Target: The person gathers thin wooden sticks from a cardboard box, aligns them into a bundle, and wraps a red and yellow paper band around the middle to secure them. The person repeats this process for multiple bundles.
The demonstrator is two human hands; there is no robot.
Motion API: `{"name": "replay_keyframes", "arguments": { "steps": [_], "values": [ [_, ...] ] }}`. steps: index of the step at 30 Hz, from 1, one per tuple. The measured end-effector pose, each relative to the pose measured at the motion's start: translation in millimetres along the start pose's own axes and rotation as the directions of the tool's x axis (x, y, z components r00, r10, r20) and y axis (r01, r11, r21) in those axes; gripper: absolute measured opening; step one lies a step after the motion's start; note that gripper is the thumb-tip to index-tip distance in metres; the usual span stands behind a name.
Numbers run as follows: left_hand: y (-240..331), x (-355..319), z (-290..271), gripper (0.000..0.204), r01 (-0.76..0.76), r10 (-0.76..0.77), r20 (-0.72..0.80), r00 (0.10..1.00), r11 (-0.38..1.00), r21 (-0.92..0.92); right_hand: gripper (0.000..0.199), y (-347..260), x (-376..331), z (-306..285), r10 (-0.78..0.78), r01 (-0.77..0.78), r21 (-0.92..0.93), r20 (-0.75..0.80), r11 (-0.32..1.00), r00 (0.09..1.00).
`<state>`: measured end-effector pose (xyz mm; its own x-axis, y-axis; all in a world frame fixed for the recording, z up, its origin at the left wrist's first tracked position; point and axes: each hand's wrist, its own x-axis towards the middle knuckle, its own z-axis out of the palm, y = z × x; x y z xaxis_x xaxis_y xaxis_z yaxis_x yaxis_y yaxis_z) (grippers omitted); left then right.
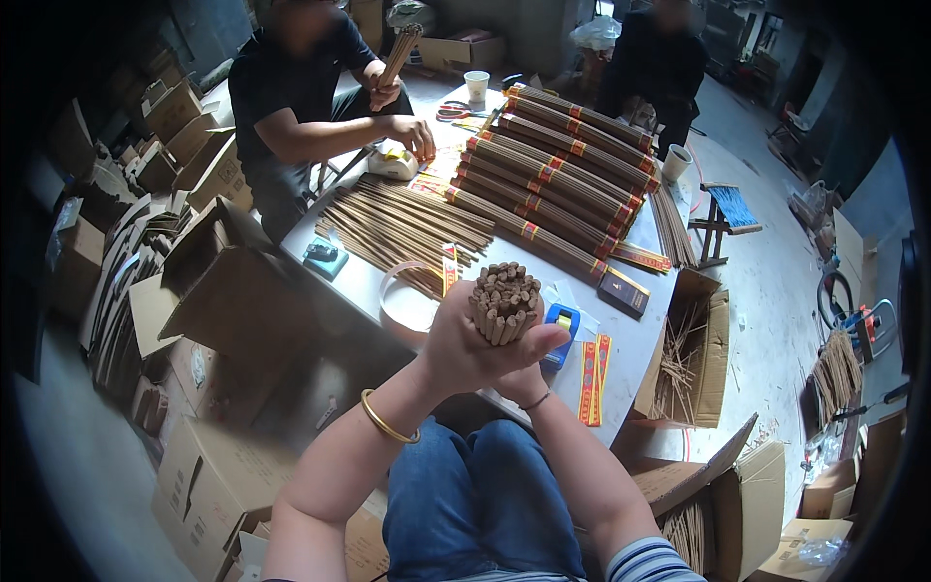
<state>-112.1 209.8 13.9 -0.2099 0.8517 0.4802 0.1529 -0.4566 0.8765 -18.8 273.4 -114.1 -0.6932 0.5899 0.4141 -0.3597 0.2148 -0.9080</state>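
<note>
My left hand (465, 344) is wrapped around a bundle of brown incense sticks (505, 301), held upright with the stick ends facing the camera. My right hand (524, 380) sits under the left one and grips the same bundle lower down; it is mostly hidden. Both hands hover over the near edge of a grey table (621, 359). A gold bangle is on my left wrist. Just beyond the bundle lie a blue tape dispenser (562, 330) and red-and-yellow paper labels (593, 376).
Banded bundles of incense sticks (562, 175) are stacked across the table; loose sticks (407, 228) lie to the left. A person (310, 107) opposite holds another bundle. Cardboard boxes (208, 475) stand left, an open box of sticks (689, 364) right.
</note>
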Motion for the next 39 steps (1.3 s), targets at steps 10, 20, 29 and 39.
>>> {"name": "replay_keyframes", "arguments": {
  "steps": [10,20,29,39],
  "values": [
    [6,6,-2,0.036,0.028,-0.026,0.011,1.000,0.989,-0.147,0.012,0,2,2,0.048,-0.049,0.019,0.023,0.999,0.999],
    [33,-34,10,0.020,0.083,-0.070,0.045,0.997,0.801,-0.593,0.019,-117,-55,-4,0.567,-0.649,0.094,0.404,0.755,0.718],
    [55,-70,35,0.029,0.137,-0.089,0.105,0.991,0.622,-0.771,0.021,-140,-115,-2,0.545,-0.852,0.218,0.688,0.476,0.480],
    [77,-84,43,0.023,0.052,-0.341,-0.303,0.890,0.736,-0.675,0.025,-183,-123,19,0.743,-0.740,-0.138,0.276,0.658,0.609]
  ]
}}
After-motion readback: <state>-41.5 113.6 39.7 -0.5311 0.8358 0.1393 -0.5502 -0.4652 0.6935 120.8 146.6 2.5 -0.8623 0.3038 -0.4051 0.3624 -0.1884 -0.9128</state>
